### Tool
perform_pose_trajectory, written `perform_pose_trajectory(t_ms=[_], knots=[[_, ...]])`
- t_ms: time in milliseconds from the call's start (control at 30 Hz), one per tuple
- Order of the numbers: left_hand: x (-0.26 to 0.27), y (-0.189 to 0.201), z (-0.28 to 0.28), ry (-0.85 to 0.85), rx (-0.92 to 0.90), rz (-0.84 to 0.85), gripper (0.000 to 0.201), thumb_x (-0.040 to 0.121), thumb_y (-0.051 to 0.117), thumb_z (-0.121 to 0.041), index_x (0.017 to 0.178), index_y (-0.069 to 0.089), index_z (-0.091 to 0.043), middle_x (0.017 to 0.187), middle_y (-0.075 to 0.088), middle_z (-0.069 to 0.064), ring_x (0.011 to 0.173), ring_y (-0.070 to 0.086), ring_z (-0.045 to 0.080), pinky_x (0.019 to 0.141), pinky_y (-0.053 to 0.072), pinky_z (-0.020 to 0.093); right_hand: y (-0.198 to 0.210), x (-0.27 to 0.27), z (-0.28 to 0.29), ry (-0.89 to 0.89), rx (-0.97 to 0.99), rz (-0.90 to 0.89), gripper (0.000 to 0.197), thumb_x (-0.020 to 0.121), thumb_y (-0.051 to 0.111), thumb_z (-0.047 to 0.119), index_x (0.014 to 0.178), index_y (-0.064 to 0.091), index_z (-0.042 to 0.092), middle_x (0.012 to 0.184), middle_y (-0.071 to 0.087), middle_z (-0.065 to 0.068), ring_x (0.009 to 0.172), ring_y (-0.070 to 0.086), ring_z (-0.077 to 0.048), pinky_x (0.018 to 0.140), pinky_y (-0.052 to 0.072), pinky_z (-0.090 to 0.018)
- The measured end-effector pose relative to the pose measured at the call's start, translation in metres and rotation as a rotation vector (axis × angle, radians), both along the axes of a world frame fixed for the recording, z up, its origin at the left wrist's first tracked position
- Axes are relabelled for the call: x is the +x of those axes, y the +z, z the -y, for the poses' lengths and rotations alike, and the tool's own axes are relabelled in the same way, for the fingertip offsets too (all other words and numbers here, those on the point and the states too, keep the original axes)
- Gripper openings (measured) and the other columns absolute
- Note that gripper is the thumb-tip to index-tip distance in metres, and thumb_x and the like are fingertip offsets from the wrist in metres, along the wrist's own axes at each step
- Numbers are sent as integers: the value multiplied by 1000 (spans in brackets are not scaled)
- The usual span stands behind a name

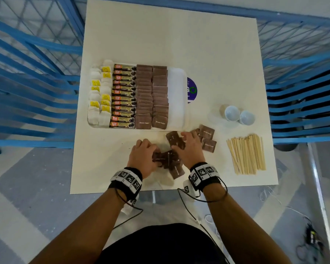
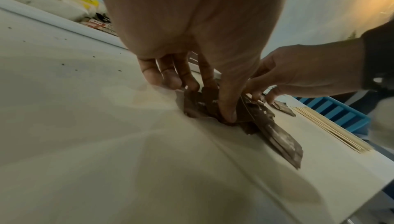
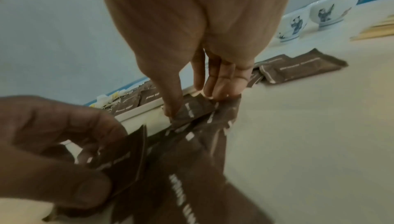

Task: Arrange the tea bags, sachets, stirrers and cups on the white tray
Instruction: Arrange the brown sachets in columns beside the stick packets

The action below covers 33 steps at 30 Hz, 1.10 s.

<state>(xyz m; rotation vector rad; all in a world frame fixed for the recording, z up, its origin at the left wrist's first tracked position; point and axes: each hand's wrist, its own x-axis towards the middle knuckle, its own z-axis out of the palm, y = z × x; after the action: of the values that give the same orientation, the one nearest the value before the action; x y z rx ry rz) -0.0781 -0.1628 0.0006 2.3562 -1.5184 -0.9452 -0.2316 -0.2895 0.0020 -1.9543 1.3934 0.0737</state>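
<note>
Closest to you, both of your hands work in a loose heap of brown sugar sachets (image 1: 169,159) lying on the white table (image 1: 208,54) near its front edge. Your left hand (image 1: 144,155) has its fingers curled down around some of these sachets, with the thumb pressing on the heap and one sachet pinched upright in the right wrist view. Your right hand (image 1: 189,149) pinches a sachet between thumb and fingertips (image 3: 221,89) at the far side of the same heap. Both wrists wear black bands with square black-and-white markers.

Just to the right of your right hand lie a few more brown sachets (image 1: 208,138), flat on the table and overlapping. Further right is a bundle of wooden stirrers (image 1: 246,154), lying side by side and pointing away from you.

Beyond the hands sits the white tray (image 1: 176,96), close to the heap. From left to right it holds white tea bags with yellow tags (image 1: 100,96), a column of coffee granule sticks (image 1: 123,96), and two columns of brown sachets (image 1: 151,96). Its right strip is bare.

To the right of the tray, beyond the stirrers, stand two white cups (image 1: 238,115), touching each other. A purple round sticker (image 1: 191,90) shows at the tray's right edge. Blue railings (image 1: 36,73) flank the table.
</note>
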Motion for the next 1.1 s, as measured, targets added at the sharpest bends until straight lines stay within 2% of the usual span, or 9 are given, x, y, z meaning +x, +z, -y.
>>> perform_pose_trajectory(t_ms=[200, 333, 433, 500, 667, 800, 900, 967, 1100], knots=[[-7, 1, 7, 17, -25, -52, 39, 79, 81, -34, 109, 63, -16, 111, 60, 3, 106, 49, 26, 91, 44, 39, -2, 20, -7, -113, -6, -5, 59, 80, 81, 25, 129, 53, 10, 134, 49, -14, 125, 45, -30, 110, 39, -39], [-9, 2, 9, 102, 4, -134, 41, 83, 81, -24, 117, 62, -13, 113, 65, 7, 109, 51, 27, 95, 45, 40, -6, 28, -6, -91, 13, -49, 50, 82, 80, 24, 123, 59, 6, 123, 58, -13, 119, 49, -28, 99, 38, -29], [-9, 2, 11, 78, 35, -147, 37, 86, 76, -14, 121, 63, -11, 118, 65, 9, 112, 50, 29, 98, 45, 40, -6, 28, -4, -65, 22, -62, 40, 83, 78, 24, 117, 65, 7, 114, 61, -11, 109, 56, -25, 87, 36, -21], [-7, 3, 10, 93, 39, -168, 35, 85, 74, -6, 119, 65, -11, 115, 64, 11, 110, 54, 30, 97, 47, 41, -1, 27, -2, -57, 30, -46, 31, 85, 76, 23, 111, 68, 7, 109, 65, -9, 104, 59, -24, 87, 41, -24], [6, 5, 6, 269, 3, -293, 36, 79, 80, -1, 113, 71, -9, 111, 66, 10, 100, 64, 25, 93, 54, 34, 12, 19, 12, -130, 111, 77, 23, 87, 74, 24, 106, 72, 10, 99, 72, 2, 92, 62, -12, 76, 42, -14], [25, 7, 3, 405, 14, -351, 31, 84, 75, -7, 115, 73, -13, 106, 65, 4, 95, 57, 18, 87, 43, 26, 21, 18, 23, -142, 168, 156, 24, 90, 72, 28, 107, 72, 11, 99, 73, 1, 93, 66, -16, 82, 50, -26], [34, 12, 6, 563, 2, -479, 12, 85, 71, -3, 86, 72, -15, 82, 66, 5, 81, 59, 26, 72, 44, 30, 27, 22, 30, -151, 216, 210, 18, 95, 65, 27, 105, 71, 13, 96, 73, 1, 91, 68, -16, 88, 56, -35], [36, 16, 11, 715, -29, -628, 16, 85, 70, 5, 83, 71, -11, 81, 66, 9, 79, 59, 25, 69, 48, 31, 33, 28, 35, -141, 241, 246, 17, 98, 60, 24, 103, 71, 12, 94, 74, -3, 91, 69, -20, 90, 57, -41], [38, 23, 26, 907, -77, -887, 24, 87, 63, 14, 96, 72, -6, 100, 73, 15, 99, 68, 35, 95, 56, 51, 43, 36, 40, -69, 285, 305, 16, 99, 60, 21, 102, 73, 12, 91, 74, -4, 89, 69, -24, 87, 58, -39]])
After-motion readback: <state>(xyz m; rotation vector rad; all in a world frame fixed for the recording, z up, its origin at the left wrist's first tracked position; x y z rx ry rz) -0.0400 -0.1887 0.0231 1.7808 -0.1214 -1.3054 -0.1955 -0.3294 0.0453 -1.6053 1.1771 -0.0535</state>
